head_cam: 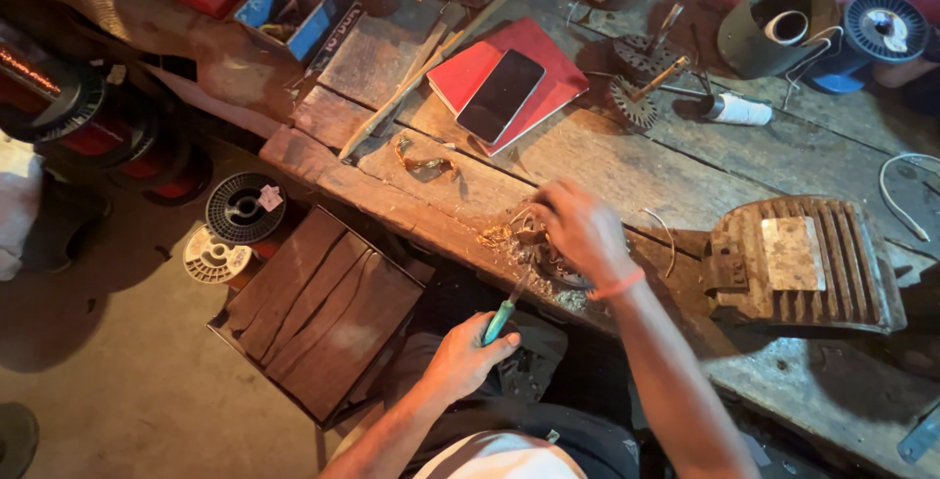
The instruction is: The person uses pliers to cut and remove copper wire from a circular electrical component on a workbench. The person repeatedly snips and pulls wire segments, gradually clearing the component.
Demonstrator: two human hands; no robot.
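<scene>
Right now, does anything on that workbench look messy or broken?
Yes. Pale shavings and crumbs lie scattered along the front edge of the wooden bench, around the small round metal part under the right hand. The left hand grips a teal-handled tool. The bench planks look cracked and worn.

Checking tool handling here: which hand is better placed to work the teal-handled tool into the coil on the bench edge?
Left. The left hand already grips the teal-handled tool, its tip at the coil; the right hand rests on the coil.
</scene>
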